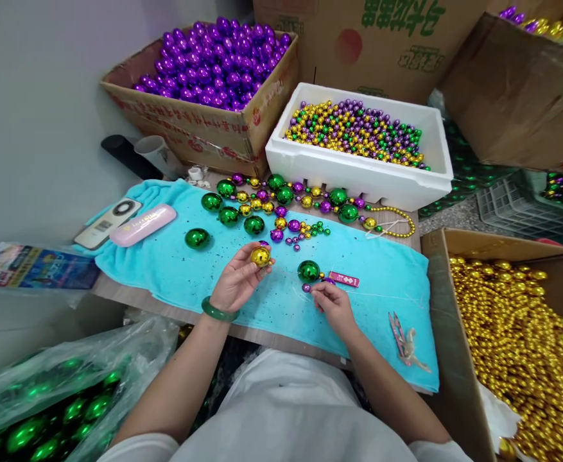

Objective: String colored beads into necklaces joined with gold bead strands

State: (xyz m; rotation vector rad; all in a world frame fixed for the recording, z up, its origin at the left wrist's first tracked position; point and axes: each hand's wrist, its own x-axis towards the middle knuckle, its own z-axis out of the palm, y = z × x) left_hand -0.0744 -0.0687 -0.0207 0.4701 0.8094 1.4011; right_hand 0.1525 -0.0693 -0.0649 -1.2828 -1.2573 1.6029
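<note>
My left hand (235, 279), with a green bangle on its wrist, holds a shiny gold ball (260, 256) above the turquoise towel (175, 263). My right hand (334, 303) rests on the towel with its fingers pinched on a thin thread beside a small purple bead (328, 280). A large green ball (309, 271) lies just left of those fingertips. A strand of green, gold and purple beads (300, 202) lies across the far side of the towel, with loose green balls (197, 238) near it.
A white foam box of small mixed beads (358, 170) stands behind the towel, a carton of purple balls (199, 128) at the back left, a carton of gold beads (517, 340) on the right, a bag of green balls (60, 410) at the lower left. A pink case (142, 224), a remote (108, 222), a red lighter (343, 279) and snips (405, 340) lie on the towel.
</note>
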